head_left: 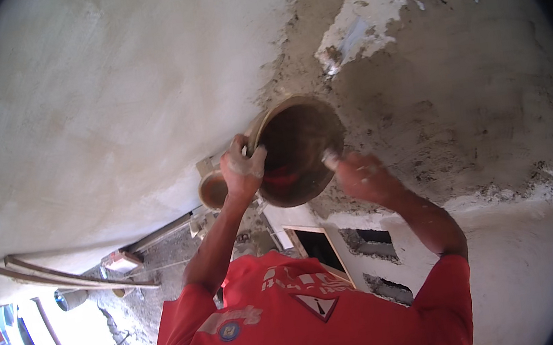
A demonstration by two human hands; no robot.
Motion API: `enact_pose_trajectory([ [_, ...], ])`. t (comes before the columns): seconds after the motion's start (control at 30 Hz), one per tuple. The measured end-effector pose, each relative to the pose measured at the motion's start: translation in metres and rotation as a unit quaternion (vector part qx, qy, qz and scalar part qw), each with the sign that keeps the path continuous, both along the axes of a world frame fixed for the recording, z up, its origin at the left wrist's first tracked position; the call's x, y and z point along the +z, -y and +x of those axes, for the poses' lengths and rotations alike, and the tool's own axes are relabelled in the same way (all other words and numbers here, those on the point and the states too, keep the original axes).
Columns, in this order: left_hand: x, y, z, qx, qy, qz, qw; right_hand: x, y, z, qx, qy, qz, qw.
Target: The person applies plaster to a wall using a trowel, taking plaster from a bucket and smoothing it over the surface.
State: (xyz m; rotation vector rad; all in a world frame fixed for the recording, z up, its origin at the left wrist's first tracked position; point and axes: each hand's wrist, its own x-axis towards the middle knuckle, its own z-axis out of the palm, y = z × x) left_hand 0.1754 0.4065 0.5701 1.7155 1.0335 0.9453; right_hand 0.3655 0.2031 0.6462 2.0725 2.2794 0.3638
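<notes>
A round bucket [334,117] caked with mortar is tipped so that its dark inside shows. My left hand [242,168], smeared with plaster, grips its left rim, with the thumb over the edge. Just off the bucket's lower right side is my right hand [364,175], blurred by motion, its fingers curled. A pale tip [330,159] sticks out from these fingers toward the bucket; I cannot make out whether it belongs to a tool. The bucket's contents are too dark to tell.
Smooth plaster [105,103] covers the left wall; rough, damp plaster [433,107] with a white patch [368,15] lies to the right. A smaller round container [212,190] is below my left hand. Long wooden strips [70,281] lean at lower left. A wood-framed opening [320,248] shows below.
</notes>
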Motion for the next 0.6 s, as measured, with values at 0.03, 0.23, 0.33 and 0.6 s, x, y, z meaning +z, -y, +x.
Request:
enact_pose_trajectory([
  [0.03, 0.004, -0.001, 0.002, -0.009, 0.003, -0.010, 1.000, 0.020, 0.002, 0.000, 0.035, 0.023, 0.076, 0.996],
  [0.23, 0.013, -0.016, 0.001, 0.003, 0.020, 0.007, 1.000, 0.062, -0.020, -0.012, -0.077, -0.046, -0.036, 0.995],
  [0.33, 0.014, -0.021, 0.005, -0.006, 0.076, 0.108, 0.991, 0.058, -0.063, -0.023, -0.185, -0.068, -0.156, 0.968],
  [0.6, 0.012, -0.022, 0.002, 0.019, 0.171, 0.001, 0.985, -0.040, -0.043, -0.021, 0.048, -0.010, -0.022, 0.999],
])
